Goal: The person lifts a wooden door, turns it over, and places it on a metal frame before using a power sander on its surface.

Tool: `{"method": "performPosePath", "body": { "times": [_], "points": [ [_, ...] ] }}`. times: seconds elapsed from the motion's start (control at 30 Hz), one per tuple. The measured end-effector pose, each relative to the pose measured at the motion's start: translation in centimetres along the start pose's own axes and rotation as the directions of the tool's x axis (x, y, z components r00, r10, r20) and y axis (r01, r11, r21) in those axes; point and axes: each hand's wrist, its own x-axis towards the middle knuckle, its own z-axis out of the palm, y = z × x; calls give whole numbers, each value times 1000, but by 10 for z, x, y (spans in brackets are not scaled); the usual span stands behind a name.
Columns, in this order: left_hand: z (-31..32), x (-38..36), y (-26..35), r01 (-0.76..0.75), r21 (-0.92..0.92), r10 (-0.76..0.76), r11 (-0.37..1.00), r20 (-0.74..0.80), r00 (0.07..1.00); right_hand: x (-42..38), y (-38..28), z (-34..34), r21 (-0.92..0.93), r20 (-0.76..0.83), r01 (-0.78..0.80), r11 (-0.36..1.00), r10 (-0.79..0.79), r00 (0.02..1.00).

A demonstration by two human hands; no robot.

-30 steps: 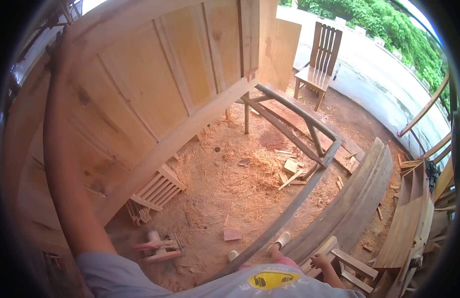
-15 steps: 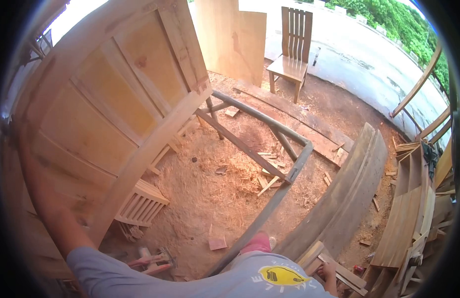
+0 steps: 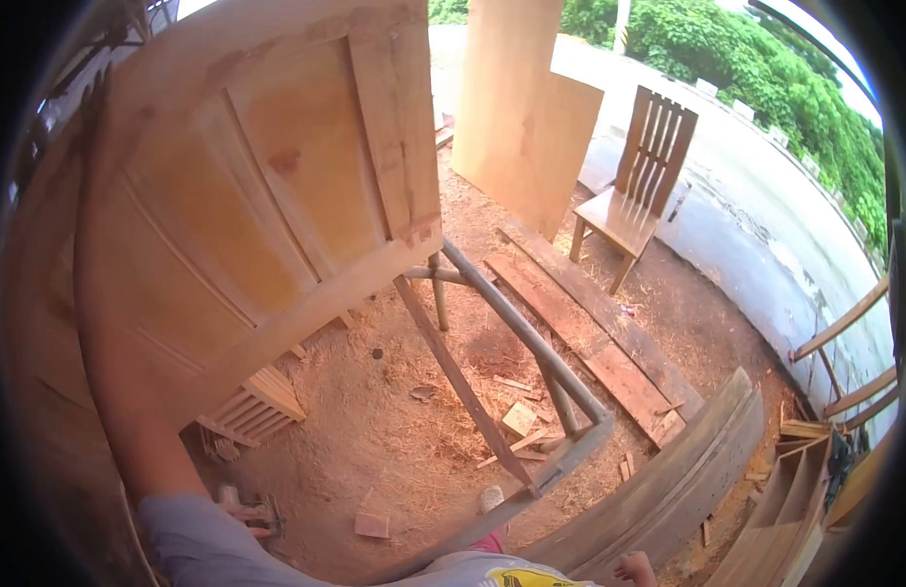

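A large panelled wooden door [image 3: 277, 166] fills the left side, tilted and propped at its near corner by a grey metal-pipe stand [image 3: 516, 328]. My left arm reaches across the door, and my left hand [image 3: 94, 122] is at its far-left edge, fingers stretched out and appearing to touch the wood. That hand is dark and distorted near the lens rim. My right hand [image 3: 635, 566] hangs low beside my shirt, near a long curved grey wooden piece [image 3: 668, 470]. Its fingers are loosely bent with nothing visible in them; the lower frame edge cuts it off.
A slatted wooden chair [image 3: 634, 201] and an upright plywood sheet [image 3: 507, 117] stand beyond the stand. Planks [image 3: 595, 338] lie on the sawdust-strewn ground among offcuts. A slatted wooden piece [image 3: 252, 406] sits under the door. Shelf-like woodwork [image 3: 780, 519] is at right.
The view has tilted up and shifted. My left hand has moved upward along the door's left edge. My right hand is lower in view, and the wooden pieces beside it are out of sight.
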Motion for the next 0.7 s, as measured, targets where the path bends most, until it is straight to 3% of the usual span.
{"method": "performPosePath", "body": {
  "times": [0.1,0.17,0.23,0.3,0.47,0.57,0.6,0.67,0.7],
  "points": [
    [-3,17,38,104,280,-150,954,148,978,49,-92,-86,13,-263,213,977,-202,943],
    [-11,30,44,103,326,-199,940,276,940,25,-187,-111,154,-373,382,911,-304,877],
    [-15,33,44,145,293,-239,945,319,917,8,-261,-123,169,-400,489,856,-394,827],
    [-13,31,40,150,270,-225,951,274,935,7,-315,-120,154,-401,666,730,-570,717],
    [-6,49,45,97,374,-278,923,469,839,-1,-417,-89,70,-205,835,546,-811,548],
    [-6,67,73,102,367,-293,925,513,807,-31,-498,-80,-119,-27,916,382,-924,382],
    [-8,72,88,117,352,-298,929,521,800,-54,-538,-84,-282,-2,926,253,-965,263],
    [-10,82,124,164,322,-322,932,535,781,-83,-627,-96,-369,-12,929,7,-1000,3],
    [-8,91,139,189,309,-337,932,549,765,-110,-674,-101,-371,-14,927,-55,-998,-64]
  ]
}}
